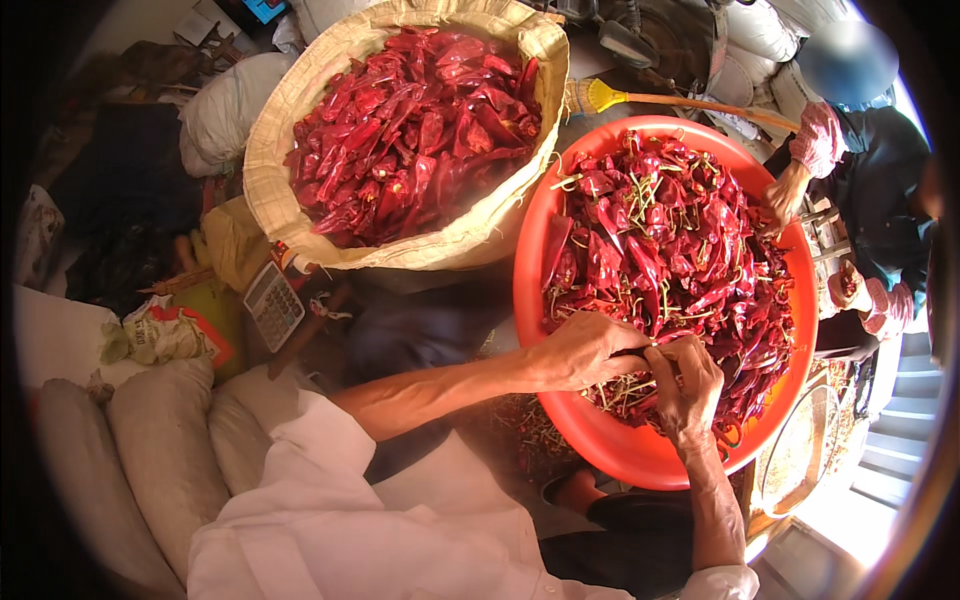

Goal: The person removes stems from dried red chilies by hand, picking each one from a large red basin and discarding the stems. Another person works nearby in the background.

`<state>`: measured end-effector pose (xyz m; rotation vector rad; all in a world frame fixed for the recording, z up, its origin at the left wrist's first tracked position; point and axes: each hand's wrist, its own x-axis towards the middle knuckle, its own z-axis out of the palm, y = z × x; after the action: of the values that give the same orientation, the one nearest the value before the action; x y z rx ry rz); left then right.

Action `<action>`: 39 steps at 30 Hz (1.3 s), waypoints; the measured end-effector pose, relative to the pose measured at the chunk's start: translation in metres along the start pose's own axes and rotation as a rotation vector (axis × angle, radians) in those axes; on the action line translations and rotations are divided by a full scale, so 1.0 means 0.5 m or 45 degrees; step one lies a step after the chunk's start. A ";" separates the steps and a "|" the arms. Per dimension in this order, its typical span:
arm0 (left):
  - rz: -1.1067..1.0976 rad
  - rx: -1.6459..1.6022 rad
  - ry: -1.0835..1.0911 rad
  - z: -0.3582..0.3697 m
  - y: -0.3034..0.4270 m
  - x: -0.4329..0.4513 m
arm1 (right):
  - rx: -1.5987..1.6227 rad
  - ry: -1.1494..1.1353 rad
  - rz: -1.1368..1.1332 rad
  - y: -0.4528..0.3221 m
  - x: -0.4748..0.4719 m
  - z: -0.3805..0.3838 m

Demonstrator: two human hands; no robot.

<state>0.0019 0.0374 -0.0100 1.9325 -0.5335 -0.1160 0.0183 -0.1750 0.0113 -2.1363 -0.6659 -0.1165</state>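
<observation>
A red plastic basin (530, 300) holds a heap of dried red chilies (645, 255), many with pale stems. Over its near part, my left hand (592, 351) and my right hand (684, 382) meet at the fingertips. Both pinch at a small dark piece, seemingly a dried chili, mostly hidden by the fingers. Left of the basin and further back stands a woven sack (262, 172) with its rim rolled down, filled with dried red chili pods (420, 142) that show few stems.
Across the basin, a co-worker's hand (785, 199) reaches its rim; the other hand (849, 289) is beside it. A broom (600, 96) lies behind. Left are a calculator (274, 306) and full sacks (161, 450). A round sieve (801, 450) stands at the right.
</observation>
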 end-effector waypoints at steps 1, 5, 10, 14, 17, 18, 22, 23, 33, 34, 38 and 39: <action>-0.034 0.044 0.004 -0.001 0.000 0.000 | 0.021 0.009 0.039 -0.001 0.001 -0.001; -0.051 -0.068 0.070 0.008 -0.006 0.007 | 0.131 0.030 0.143 -0.001 0.008 0.001; 0.257 0.086 0.271 0.016 -0.015 0.019 | 0.799 -0.084 0.836 -0.002 0.013 -0.013; 0.261 0.180 0.226 0.014 -0.020 0.018 | 1.132 -0.050 1.011 0.002 0.016 -0.008; 0.230 0.115 0.238 0.022 -0.021 0.014 | 1.394 -0.030 1.094 0.007 0.013 -0.005; 0.236 0.126 0.234 0.022 -0.021 0.014 | 1.489 -0.023 1.113 0.008 0.011 -0.005; 0.178 0.123 0.178 0.017 -0.013 0.009 | 1.728 -0.067 1.168 0.019 0.009 -0.007; 0.164 0.109 0.179 0.015 -0.009 0.009 | 1.808 -0.098 1.163 0.022 0.008 -0.006; -0.248 -0.325 0.221 -0.023 0.015 0.021 | 2.566 0.174 1.080 0.065 0.044 -0.050; -0.303 -0.429 0.304 -0.037 0.014 0.017 | 2.535 0.160 0.991 0.072 0.052 -0.070; -0.296 -0.024 0.399 -0.106 -0.005 0.018 | 1.758 -0.534 0.749 0.064 0.046 -0.102; -0.128 0.199 0.460 -0.115 -0.012 0.021 | 1.326 -0.785 0.779 0.048 0.027 -0.100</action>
<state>0.0314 0.0838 0.0104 2.0718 -0.2087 0.2142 0.0494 -0.2197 0.0289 -1.2253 -0.2511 1.0301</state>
